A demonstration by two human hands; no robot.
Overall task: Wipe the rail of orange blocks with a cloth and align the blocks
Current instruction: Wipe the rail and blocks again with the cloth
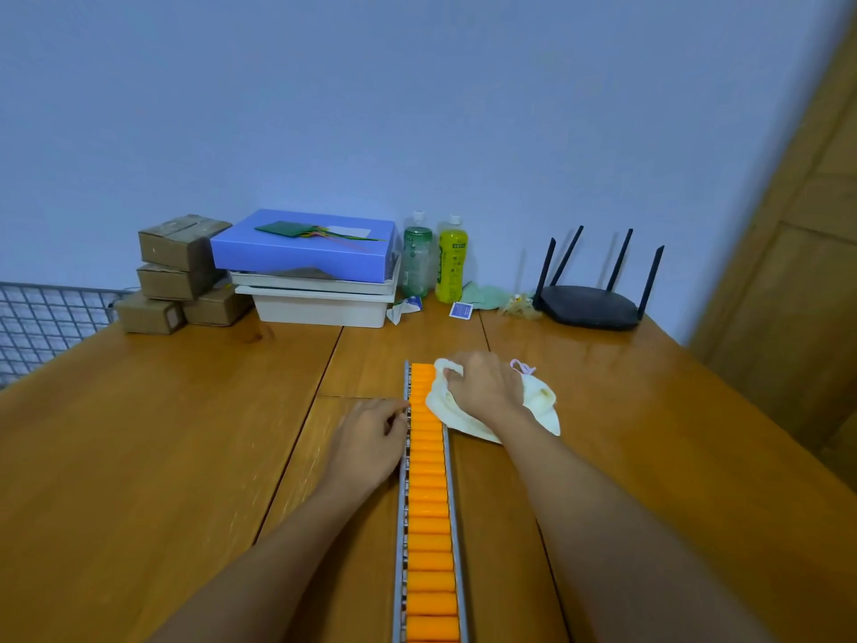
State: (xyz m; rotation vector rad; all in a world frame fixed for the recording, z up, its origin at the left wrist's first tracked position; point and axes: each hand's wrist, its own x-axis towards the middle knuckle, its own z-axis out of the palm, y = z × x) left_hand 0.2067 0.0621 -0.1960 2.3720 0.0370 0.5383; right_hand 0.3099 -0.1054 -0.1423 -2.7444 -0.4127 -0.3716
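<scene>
A long metal rail (402,526) filled with several orange blocks (429,503) runs away from me down the middle of the wooden table. My right hand (482,387) clutches a pale yellow cloth (540,401) bunched against the rail's far right side, with part of the cloth lying over the farthest blocks. My left hand (371,438) rests on the table with its fingertips touching the rail's left edge, fingers curled and holding nothing.
At the back of the wooden table (162,433) stand stacked cardboard boxes (178,271), a blue box on white trays (306,245), two bottles (452,259), a black router (591,304) and small wrappers (461,310). A wire rack (41,317) sits off the left edge.
</scene>
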